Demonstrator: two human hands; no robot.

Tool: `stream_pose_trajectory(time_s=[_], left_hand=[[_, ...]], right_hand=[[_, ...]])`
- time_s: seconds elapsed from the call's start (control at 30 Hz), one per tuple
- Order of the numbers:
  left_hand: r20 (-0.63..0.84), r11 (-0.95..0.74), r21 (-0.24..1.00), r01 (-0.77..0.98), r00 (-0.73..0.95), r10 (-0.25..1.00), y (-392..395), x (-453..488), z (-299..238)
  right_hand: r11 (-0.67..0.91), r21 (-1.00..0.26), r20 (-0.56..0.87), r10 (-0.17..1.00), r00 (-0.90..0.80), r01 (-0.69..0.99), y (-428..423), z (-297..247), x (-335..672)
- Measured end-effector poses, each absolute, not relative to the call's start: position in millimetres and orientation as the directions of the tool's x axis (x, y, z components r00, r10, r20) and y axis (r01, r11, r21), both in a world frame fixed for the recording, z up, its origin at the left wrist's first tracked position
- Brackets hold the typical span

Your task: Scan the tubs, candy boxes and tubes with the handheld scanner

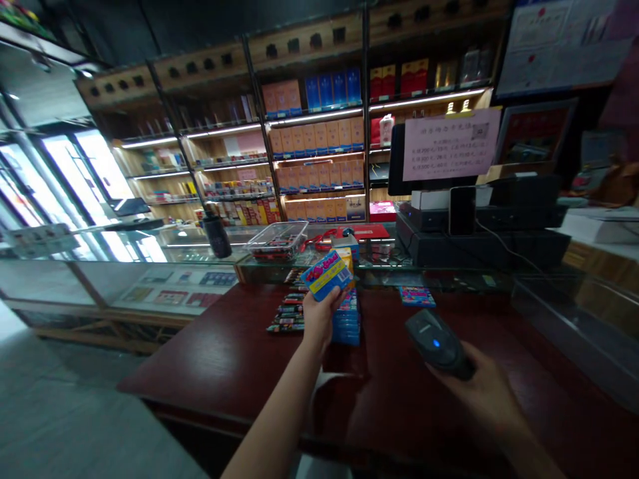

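Note:
My left hand [319, 313] is closed on a small blue and yellow packet [327, 275], tilted, with a barcode on its face. Below and behind it stands a stack of blue packets [346, 326] on the dark red desk [219, 352]. Just left of the stack lie several dark, colourful slim packs [287, 314], partly hidden by my hand. In my right hand [482, 382] is a black barcode scanner [436, 342] with a lit blue light, its head pointing up and left. Beyond the scanner a single blue and pink packet [417, 296] lies flat on the desk.
A glass counter [170, 256] runs behind the desk, bearing a clear plastic box [277, 238] and a black tumbler [216, 236]. A monitor with a pink paper sign [449, 146] and a phone [462, 210] stand at the right. Shelves of boxed goods [319, 136] line the wall.

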State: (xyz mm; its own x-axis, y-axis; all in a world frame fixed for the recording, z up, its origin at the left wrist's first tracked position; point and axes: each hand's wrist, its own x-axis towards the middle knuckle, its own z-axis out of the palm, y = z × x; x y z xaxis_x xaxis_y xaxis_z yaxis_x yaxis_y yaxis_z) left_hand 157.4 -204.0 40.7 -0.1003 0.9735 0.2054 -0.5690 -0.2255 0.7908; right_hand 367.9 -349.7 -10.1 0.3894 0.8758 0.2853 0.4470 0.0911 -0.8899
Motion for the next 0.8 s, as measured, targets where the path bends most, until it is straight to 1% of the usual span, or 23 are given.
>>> stream_pose_trajectory(time_s=[0.07, 0.1, 0.27, 0.33, 0.5, 0.63, 0.7, 0.73, 0.77, 0.8], left_hand=[[0.203, -0.222, 0.786, -0.577, -0.098, 0.974, -206.1, 151.3, 36.6], [0.201, -0.221, 0.785, -0.579, -0.099, 0.975, -207.0, 149.6, 35.0], [0.188, -0.205, 0.793, -0.574, -0.089, 0.978, -208.1, 146.3, 29.7], [0.191, -0.204, 0.798, -0.567, -0.083, 0.978, -207.3, 145.4, 28.4], [0.207, -0.201, 0.805, -0.559, -0.053, 0.977, -206.3, 144.6, 25.6], [0.222, -0.230, 0.827, -0.512, -0.079, 0.972, -208.3, 145.6, 24.8], [0.284, -0.304, 0.854, -0.423, -0.111, 0.952, -209.0, 142.6, 27.7], [0.339, -0.367, 0.870, -0.331, -0.140, 0.930, -209.2, 139.3, 30.7], [0.413, -0.442, 0.875, -0.195, -0.172, 0.894, -209.3, 134.8, 34.8], [0.504, -0.517, 0.855, -0.022, -0.195, 0.841, -209.4, 129.4, 40.0]], right_hand=[[0.217, -0.927, 0.319, 0.883, 0.343, 0.305, -355.3, 3.6, 352.4], [0.253, -0.929, 0.335, 0.884, 0.326, 0.270, -358.0, 10.7, 344.9], [0.338, -0.932, 0.361, 0.902, 0.238, 0.133, -362.3, 35.5, 321.3], [0.344, -0.931, 0.363, 0.904, 0.227, 0.119, -360.4, 38.0, 319.3], [0.324, -0.931, 0.355, 0.911, 0.211, 0.168, -358.1, 35.6, 318.9], [0.314, -0.939, 0.338, 0.919, 0.206, 0.139, -359.1, 33.1, 318.7], [0.320, -0.933, 0.350, 0.914, 0.207, 0.162, -357.8, 31.3, 324.1], [0.311, -0.929, 0.351, 0.912, 0.211, 0.203, -356.4, 30.0, 329.1], [0.286, -0.920, 0.347, 0.911, 0.222, 0.267, -354.4, 28.4, 335.6], [0.244, -0.904, 0.337, 0.911, 0.236, 0.351, -352.1, 26.2, 343.3]])
